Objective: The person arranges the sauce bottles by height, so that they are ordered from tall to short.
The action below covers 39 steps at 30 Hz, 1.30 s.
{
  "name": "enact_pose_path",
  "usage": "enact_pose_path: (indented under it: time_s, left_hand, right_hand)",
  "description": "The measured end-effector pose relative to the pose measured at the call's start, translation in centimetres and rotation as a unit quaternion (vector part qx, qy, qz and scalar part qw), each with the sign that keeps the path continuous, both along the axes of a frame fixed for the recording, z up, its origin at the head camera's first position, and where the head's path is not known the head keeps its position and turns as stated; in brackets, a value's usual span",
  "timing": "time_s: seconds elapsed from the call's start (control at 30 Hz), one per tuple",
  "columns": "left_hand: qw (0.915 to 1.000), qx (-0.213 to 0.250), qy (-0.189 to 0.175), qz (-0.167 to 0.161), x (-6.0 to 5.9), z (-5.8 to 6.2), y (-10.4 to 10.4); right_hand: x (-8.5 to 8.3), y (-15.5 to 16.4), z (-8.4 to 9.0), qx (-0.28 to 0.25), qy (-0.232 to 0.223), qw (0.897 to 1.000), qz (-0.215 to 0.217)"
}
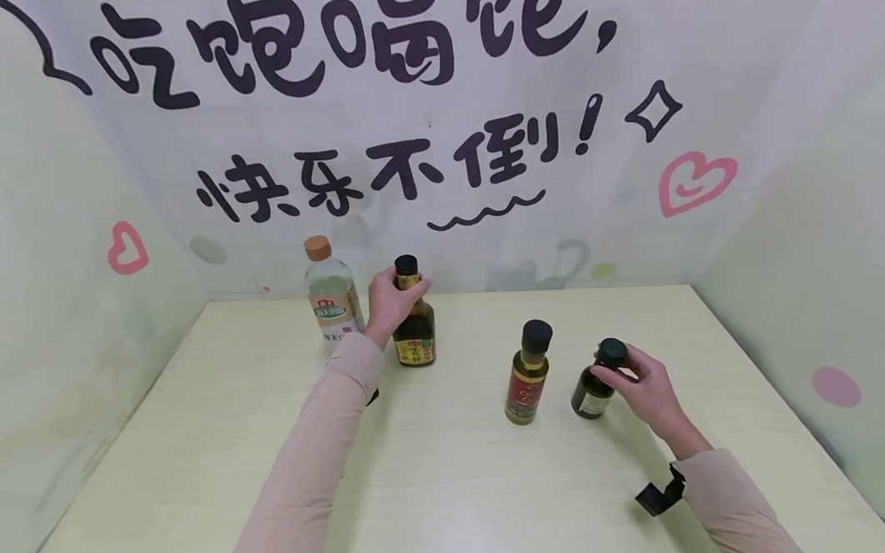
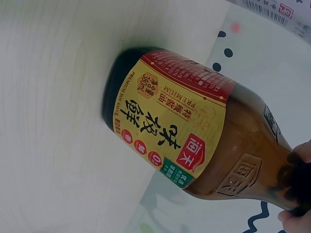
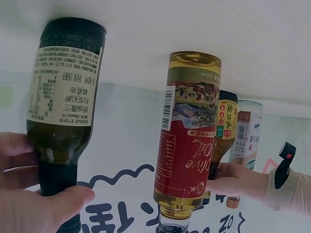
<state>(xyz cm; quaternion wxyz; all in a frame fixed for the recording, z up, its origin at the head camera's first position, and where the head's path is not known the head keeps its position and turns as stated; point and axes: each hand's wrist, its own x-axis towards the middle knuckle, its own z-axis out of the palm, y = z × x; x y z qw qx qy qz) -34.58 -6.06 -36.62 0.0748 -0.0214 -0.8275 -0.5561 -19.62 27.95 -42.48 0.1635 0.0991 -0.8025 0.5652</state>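
Note:
My left hand (image 1: 393, 300) grips the neck of a dark soy sauce bottle (image 1: 413, 328) with a yellow and red label (image 2: 170, 126), standing on the pale table (image 1: 438, 477) near the back. My right hand (image 1: 639, 379) holds the black-capped neck of a small dark green bottle (image 1: 596, 381) with a white label (image 3: 63, 82), tilted slightly. Between the two stands an olive oil bottle (image 1: 528, 374) with a red label (image 3: 187, 141) and black cap, untouched.
A clear bottle with an orange-brown cap (image 1: 331, 295) stands just left of the soy sauce bottle, close to the back wall (image 1: 435, 143). Printed walls close the table in at the left, back and right.

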Motion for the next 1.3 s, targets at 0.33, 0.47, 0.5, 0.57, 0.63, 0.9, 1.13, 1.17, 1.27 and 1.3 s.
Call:
enact_pose_path:
  time_s: [0.33,0.47,0.5,0.57,0.63,0.9,1.13,1.17,1.27,1.3]
  left_hand:
    - [0.9998,-0.009,0.015,-0.010,0.3,0.2,0.3]
    - [0.9998,-0.005,0.015,-0.016,0.4,0.2,0.2]
    - [0.9998,-0.003,0.014,-0.016,0.4,0.2,0.2]
    - [0.9998,-0.001,0.013,-0.016,0.3,0.1,0.1]
    - [0.9998,-0.001,0.010,-0.014,0.4,0.2,0.1]
    - [0.9996,-0.022,-0.011,-0.011,0.6,-0.2,0.0]
    - [0.9992,-0.031,-0.020,-0.019,0.6,-0.2,-0.5]
    - [0.9991,-0.031,-0.019,-0.023,0.6,0.0,-0.6]
    - [0.9985,-0.036,-0.026,-0.033,0.7,0.6,-0.8]
    - [0.9981,-0.038,-0.028,-0.038,0.8,0.9,-0.8]
  right_hand:
    - [0.3,0.2,0.2,-0.004,0.006,1.000,-0.001]
    - [0.4,0.1,0.2,-0.005,0.005,1.000,-0.004]
    - [0.4,0.1,0.2,-0.005,0.005,1.000,-0.004]
    - [0.5,0.1,0.2,-0.004,0.005,1.000,-0.003]
    - [0.5,0.0,0.2,-0.002,0.005,1.000,-0.003]
    - [0.4,0.0,0.1,-0.006,0.010,1.000,0.002]
    - [0.1,-0.1,0.0,0.003,0.007,1.000,0.004]
    - [0.1,-0.1,0.0,0.006,0.006,1.000,0.004]
    - [0.1,0.0,0.1,0.013,0.004,1.000,0.001]
    - [0.0,0.1,0.1,0.014,0.003,1.000,-0.001]
